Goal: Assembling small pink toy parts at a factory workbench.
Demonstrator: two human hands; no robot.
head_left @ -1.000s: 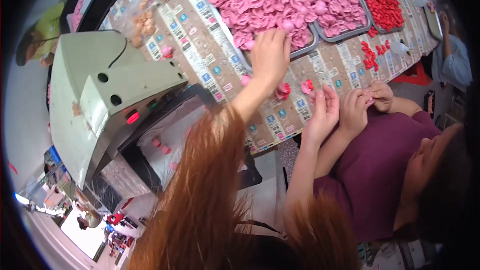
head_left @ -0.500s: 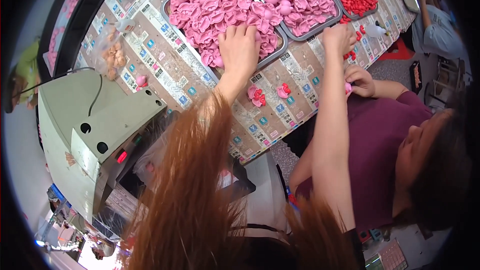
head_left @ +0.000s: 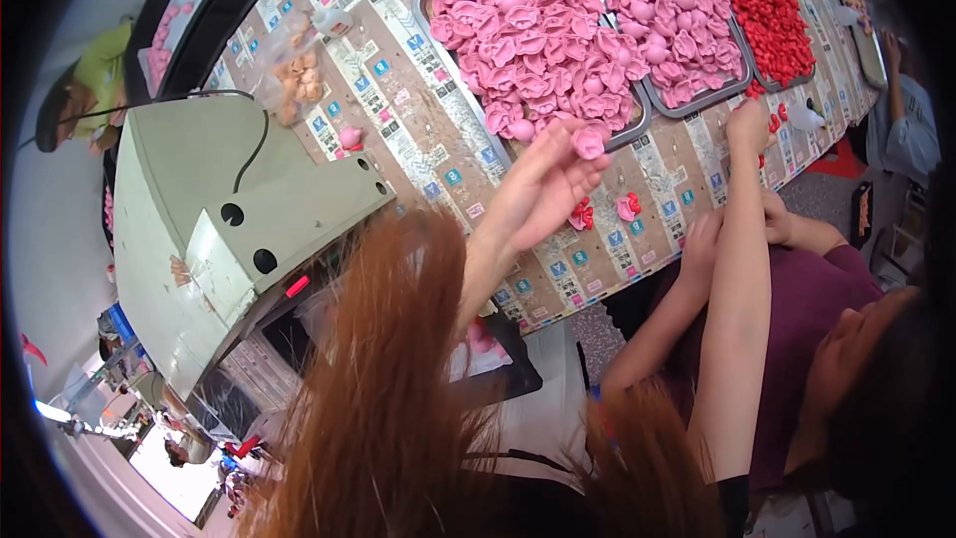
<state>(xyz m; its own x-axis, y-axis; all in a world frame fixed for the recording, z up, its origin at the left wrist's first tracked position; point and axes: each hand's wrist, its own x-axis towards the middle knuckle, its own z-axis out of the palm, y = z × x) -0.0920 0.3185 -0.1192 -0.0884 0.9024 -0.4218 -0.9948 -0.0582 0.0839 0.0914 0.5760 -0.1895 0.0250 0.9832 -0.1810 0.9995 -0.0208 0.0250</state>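
My left hand [head_left: 543, 194], palm partly turned up, holds a small pink flexible shell-shaped piece [head_left: 590, 142] at its fingertips. It is just off the near edge of a metal tray [head_left: 629, 139] heaped with pink pieces [head_left: 533, 40]. My right hand [head_left: 747, 127] is closed at the near end of a tray of small red pieces [head_left: 762, 10], beside a few loose red pieces [head_left: 774, 123]. What its fingers hold, if anything, is hidden. Pink pieces with red parts [head_left: 628, 206] lie on the patterned table [head_left: 463, 199] near my left hand.
A second tray of pink pieces [head_left: 677, 30] stands between the other two. To the right, a co-worker in a purple shirt [head_left: 797, 319] has both hands at the table edge. A pale green machine [head_left: 214, 199] and a bag of peach-coloured pieces [head_left: 299, 78] are on the left. A white bottle [head_left: 805, 118] lies at right.
My left hand has come out of the pink heap with a pink piece and turned its palm up. My right hand stays by the red pieces. The whole view has shifted.
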